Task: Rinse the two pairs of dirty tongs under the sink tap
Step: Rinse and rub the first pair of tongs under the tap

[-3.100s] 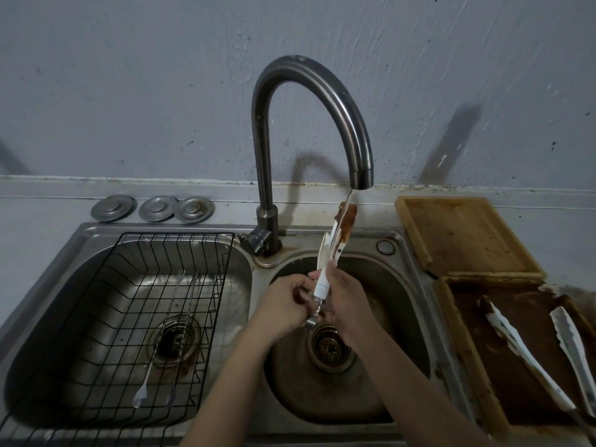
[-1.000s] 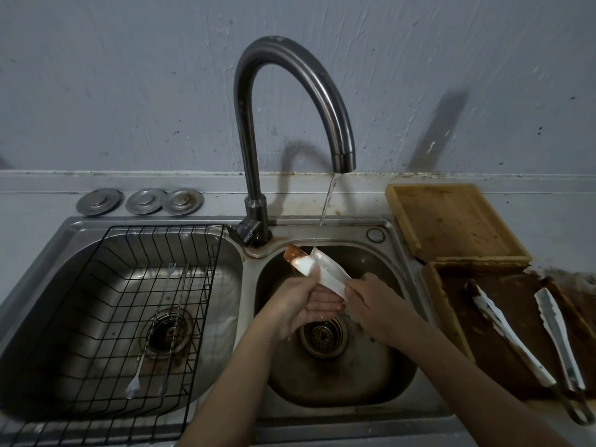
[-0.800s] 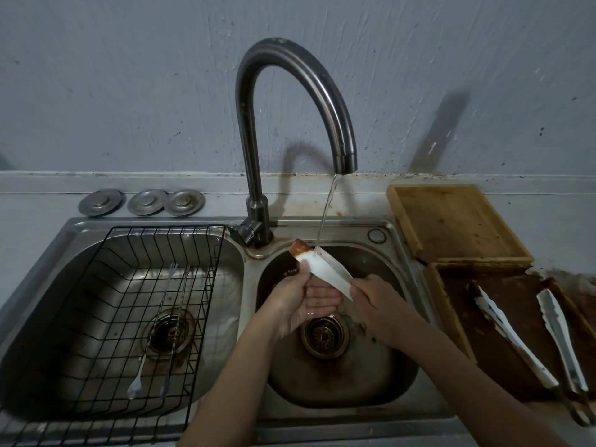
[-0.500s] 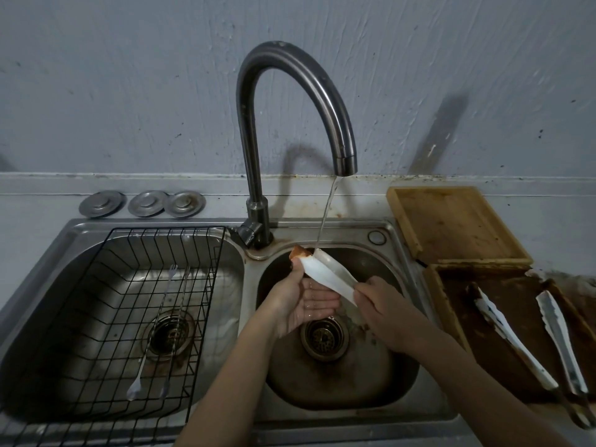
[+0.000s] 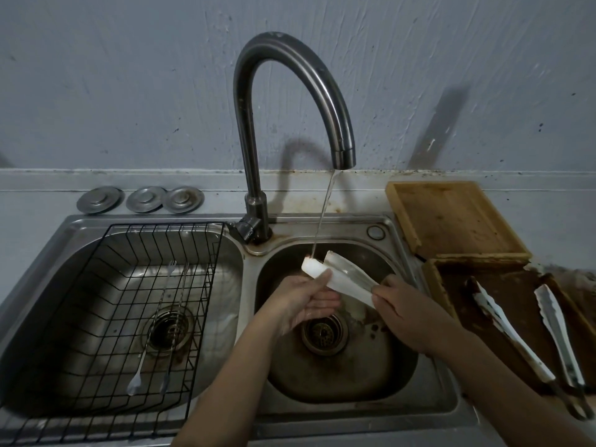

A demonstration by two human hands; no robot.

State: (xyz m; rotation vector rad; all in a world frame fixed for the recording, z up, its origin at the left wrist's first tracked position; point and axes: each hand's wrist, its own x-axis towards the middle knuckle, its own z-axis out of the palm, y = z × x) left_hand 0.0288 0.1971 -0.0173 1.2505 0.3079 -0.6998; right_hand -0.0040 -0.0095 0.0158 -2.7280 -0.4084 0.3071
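A pair of white tongs (image 5: 342, 274) lies tilted over the right sink basin (image 5: 342, 375), tips pointing up-left under the thin water stream from the curved tap (image 5: 290, 91). My right hand (image 5: 406, 309) grips the tongs' handle end. My left hand (image 5: 301, 300) is cupped under the tips, its thumb pressing on the near white tip. A second pair of white tongs (image 5: 516, 337) rests on the dark brown tray (image 5: 451, 291) at the right.
A black wire rack (image 5: 106, 317) sits in the left basin with two thin forks (image 5: 154, 330) in it. Three metal discs (image 5: 142, 199) lie on the ledge behind. A wooden board (image 5: 451, 217) lies behind the brown tray.
The tongs turned from upright to slanting with the tips to the left. The brown sauce seen on the tips earlier has gone; the tips now look white. My left thumb keeps rubbing them.
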